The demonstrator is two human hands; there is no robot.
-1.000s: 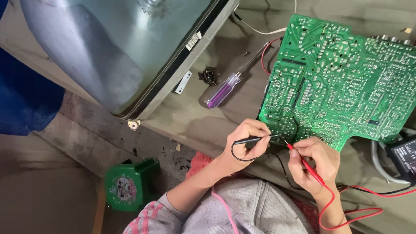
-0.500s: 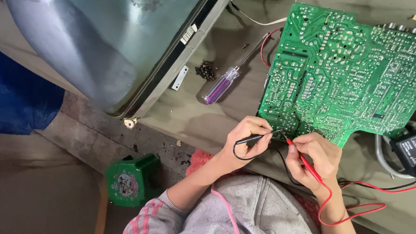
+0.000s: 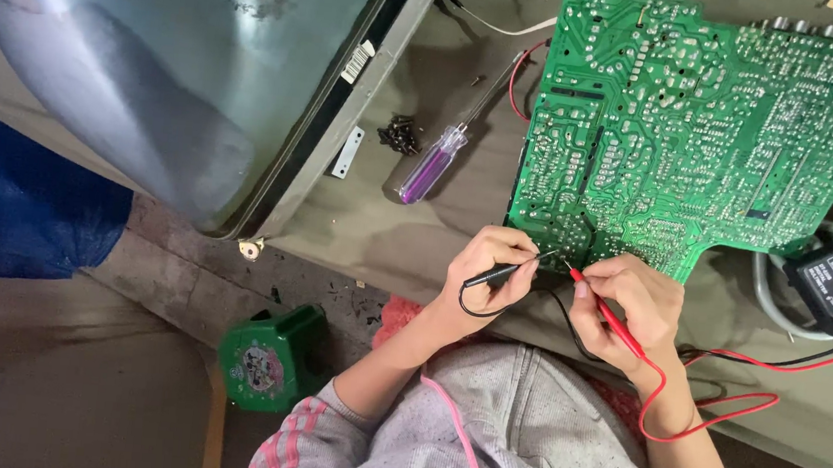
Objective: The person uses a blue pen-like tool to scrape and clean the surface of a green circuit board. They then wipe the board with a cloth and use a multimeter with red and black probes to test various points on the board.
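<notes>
1. Our circuit board (image 3: 687,127) has stayed at the worktop's (image 3: 436,236) far right edge.
2. Our left hand (image 3: 494,271) still pinches the black probe (image 3: 506,270) there.
3. Our right hand (image 3: 631,308) keeps gripping the red probe (image 3: 610,316), tips close together as before.

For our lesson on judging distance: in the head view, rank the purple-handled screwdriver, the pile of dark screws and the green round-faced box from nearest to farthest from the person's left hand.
From the left hand:
1. Purple-handled screwdriver, just above it on the table.
2. Pile of dark screws, farther up, beside the screwdriver.
3. Green round-faced box, low to the left, off the table.
</notes>
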